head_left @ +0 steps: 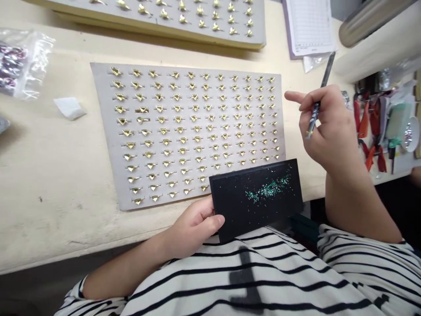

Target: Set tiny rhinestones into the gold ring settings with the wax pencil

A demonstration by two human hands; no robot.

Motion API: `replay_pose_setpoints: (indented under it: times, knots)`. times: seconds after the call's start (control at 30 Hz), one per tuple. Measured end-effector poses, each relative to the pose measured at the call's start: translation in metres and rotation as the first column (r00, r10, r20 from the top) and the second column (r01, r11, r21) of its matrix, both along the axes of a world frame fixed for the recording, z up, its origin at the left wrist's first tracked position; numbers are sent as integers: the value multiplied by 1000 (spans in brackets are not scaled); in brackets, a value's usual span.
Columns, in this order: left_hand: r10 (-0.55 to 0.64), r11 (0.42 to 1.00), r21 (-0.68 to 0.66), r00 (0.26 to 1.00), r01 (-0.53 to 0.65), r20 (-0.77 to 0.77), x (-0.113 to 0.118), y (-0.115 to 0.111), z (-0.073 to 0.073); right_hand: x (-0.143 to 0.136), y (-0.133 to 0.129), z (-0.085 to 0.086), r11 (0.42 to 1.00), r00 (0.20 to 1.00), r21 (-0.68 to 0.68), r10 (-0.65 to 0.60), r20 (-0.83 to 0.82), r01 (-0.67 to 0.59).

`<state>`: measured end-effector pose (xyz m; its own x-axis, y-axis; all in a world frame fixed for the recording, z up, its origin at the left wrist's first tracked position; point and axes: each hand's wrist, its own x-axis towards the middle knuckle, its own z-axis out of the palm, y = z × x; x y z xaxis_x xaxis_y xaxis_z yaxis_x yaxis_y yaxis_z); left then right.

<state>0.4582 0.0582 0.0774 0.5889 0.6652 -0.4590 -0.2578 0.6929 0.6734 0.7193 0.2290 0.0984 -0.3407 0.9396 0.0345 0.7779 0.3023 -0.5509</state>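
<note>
Black tray [241, 217], lower centre of head view, was pinched at its left edge by the left hand [199, 224], presumably to steady loose grains [269, 188]; right hand [330, 120], at right, held a pen-like tool [315, 113] in curled fingers, one finger extended.

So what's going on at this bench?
A person in a striped top works with both hands at a table. The left hand holds a black tray scattered with tiny green and pale specks. The right hand grips a slim dark tool, raised clear of the tray. A pale board holds rows of gold-coloured ring-like pieces; a second loaded board lies beyond it.
</note>
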Motion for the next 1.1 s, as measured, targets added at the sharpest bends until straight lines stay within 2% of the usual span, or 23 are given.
replay_pose_setpoints:
  times: [0.13,0.27,0.47,0.57,0.7,0.8,0.93,1.1]
  knots:
    - [35,996,-78,999,-33,24,1,-4,-2,20,11,-25,998,998,-10,-58,-12,58]
    - [46,993,-108,998,-41,42,2,-7,-4,25,16,-44,995,991,-17,-97,86,99]
    - [61,995,-88,996,-55,68,2,-8,-7,30,16,-46,993,959,79,-101,264,83]
    - [68,994,-86,997,-64,43,2,-9,-8,37,10,-42,990,967,86,-128,219,112]
    - [82,995,-65,994,-77,70,3,-10,-9,41,-11,-35,979,977,108,-183,112,171]
    - [83,994,-74,993,-78,81,3,-10,-10,43,-30,-32,977,975,-23,-215,-60,214]
    - [98,991,-103,993,-91,72,2,-9,-8,55,-50,-35,964,960,-209,-204,-194,163]
    - [136,981,-148,989,-126,59,-2,-12,-1,73,-72,-41,956,966,-259,-186,-180,136]
